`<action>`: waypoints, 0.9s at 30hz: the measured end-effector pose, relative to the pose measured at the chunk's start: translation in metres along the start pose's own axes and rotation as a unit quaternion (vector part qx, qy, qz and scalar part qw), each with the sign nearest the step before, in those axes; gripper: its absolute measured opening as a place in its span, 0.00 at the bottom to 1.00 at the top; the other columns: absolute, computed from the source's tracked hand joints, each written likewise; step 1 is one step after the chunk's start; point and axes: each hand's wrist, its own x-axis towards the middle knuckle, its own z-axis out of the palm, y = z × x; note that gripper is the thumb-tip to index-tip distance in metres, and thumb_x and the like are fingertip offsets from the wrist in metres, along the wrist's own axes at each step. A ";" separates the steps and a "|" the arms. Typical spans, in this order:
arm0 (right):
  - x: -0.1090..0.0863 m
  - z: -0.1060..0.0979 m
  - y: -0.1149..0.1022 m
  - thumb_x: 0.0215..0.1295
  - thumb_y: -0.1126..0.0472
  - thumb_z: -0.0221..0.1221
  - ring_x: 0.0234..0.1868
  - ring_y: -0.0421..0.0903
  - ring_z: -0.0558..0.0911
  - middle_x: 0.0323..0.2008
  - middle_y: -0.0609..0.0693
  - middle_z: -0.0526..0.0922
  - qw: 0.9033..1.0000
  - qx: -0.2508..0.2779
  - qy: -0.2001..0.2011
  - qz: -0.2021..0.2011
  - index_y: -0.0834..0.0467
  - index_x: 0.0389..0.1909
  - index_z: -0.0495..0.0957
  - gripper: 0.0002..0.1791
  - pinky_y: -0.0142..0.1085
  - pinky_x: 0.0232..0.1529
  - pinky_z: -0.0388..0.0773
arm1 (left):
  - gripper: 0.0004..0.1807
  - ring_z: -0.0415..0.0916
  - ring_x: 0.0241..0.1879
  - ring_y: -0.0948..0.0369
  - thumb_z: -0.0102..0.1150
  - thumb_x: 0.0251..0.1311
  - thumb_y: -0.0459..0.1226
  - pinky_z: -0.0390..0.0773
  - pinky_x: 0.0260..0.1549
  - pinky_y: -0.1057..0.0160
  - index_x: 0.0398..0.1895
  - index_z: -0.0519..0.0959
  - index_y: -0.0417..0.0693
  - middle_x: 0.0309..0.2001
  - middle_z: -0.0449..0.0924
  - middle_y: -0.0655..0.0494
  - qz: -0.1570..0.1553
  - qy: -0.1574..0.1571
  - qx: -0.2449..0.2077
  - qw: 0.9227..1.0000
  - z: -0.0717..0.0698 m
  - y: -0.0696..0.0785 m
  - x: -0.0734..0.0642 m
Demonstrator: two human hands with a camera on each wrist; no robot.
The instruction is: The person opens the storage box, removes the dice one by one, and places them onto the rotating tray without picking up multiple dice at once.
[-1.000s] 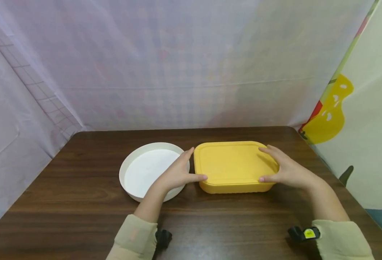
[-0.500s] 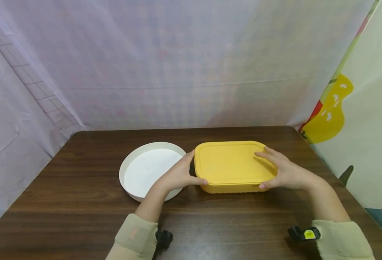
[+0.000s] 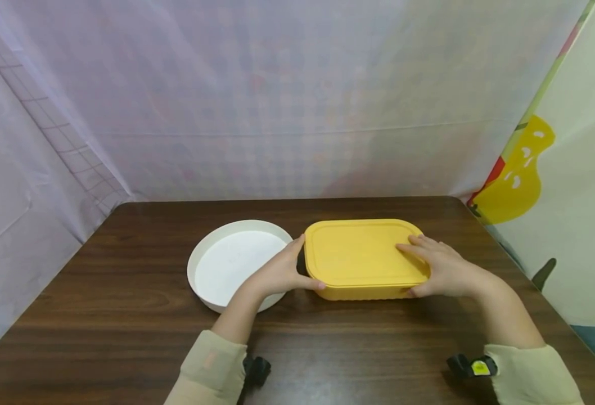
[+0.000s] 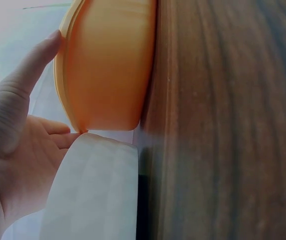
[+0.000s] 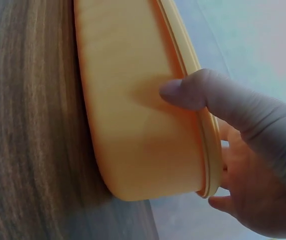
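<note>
While our right hand (image 3: 444,270) grips the box (image 3: 365,293) at its three o'clock end, thumb on the side wall and fingers over the lid (image 3: 360,253), our left hand (image 3: 279,273) spans the nine o'clock end, thumb touching the lid's rim, fingers spread apart from it. The box sits flat on the table (image 3: 353,343), lid on. Just beside it, at nine o'clock, our left forearm partly covers the white dish (image 3: 231,261). Our sleeves (image 3: 213,365) enter at five and seven o'clock; pale cloth (image 3: 287,101) hangs at twelve.
</note>
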 end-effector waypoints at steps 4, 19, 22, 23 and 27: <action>-0.002 -0.002 -0.003 0.43 0.48 0.71 0.68 0.70 0.51 0.67 0.72 0.56 1.000 0.003 -0.006 0.002 0.65 0.67 0.65 0.49 0.65 0.62 0.44 | 0.66 0.46 0.71 0.55 0.76 0.41 0.51 0.54 0.65 0.52 0.76 0.42 0.42 0.74 0.46 0.46 0.008 0.000 -0.005 1.000 0.001 -0.001 0.001; -0.005 -0.006 -0.005 0.48 0.49 0.71 0.67 0.69 0.56 0.68 0.70 0.57 0.999 0.034 -0.015 -0.008 0.65 0.66 0.65 0.47 0.63 0.60 0.54 | 0.67 0.45 0.72 0.53 0.77 0.41 0.51 0.55 0.64 0.50 0.76 0.38 0.46 0.75 0.43 0.47 -0.013 -0.009 -0.011 1.000 0.002 -0.001 0.001; -0.005 -0.008 -0.004 0.48 0.47 0.71 0.67 0.68 0.57 0.68 0.70 0.58 0.999 0.037 -0.014 -0.010 0.65 0.66 0.66 0.47 0.63 0.60 0.55 | 0.68 0.44 0.72 0.54 0.77 0.41 0.51 0.54 0.65 0.51 0.76 0.37 0.46 0.75 0.42 0.47 -0.010 -0.011 -0.011 1.000 0.003 -0.002 0.001; -0.005 -0.008 -0.004 0.48 0.47 0.71 0.67 0.68 0.57 0.68 0.70 0.58 0.999 0.037 -0.014 -0.010 0.65 0.66 0.66 0.47 0.63 0.60 0.55 | 0.68 0.44 0.72 0.54 0.77 0.41 0.50 0.54 0.65 0.51 0.76 0.37 0.46 0.75 0.42 0.47 -0.008 -0.010 -0.012 1.000 0.004 -0.002 0.001; -0.006 -0.010 -0.004 0.49 0.45 0.71 0.67 0.68 0.57 0.68 0.69 0.59 0.999 0.043 -0.015 -0.012 0.65 0.66 0.66 0.47 0.63 0.60 0.54 | 0.68 0.43 0.72 0.55 0.77 0.41 0.50 0.53 0.65 0.51 0.76 0.37 0.45 0.75 0.41 0.47 -0.006 -0.008 -0.017 1.000 0.005 -0.003 0.002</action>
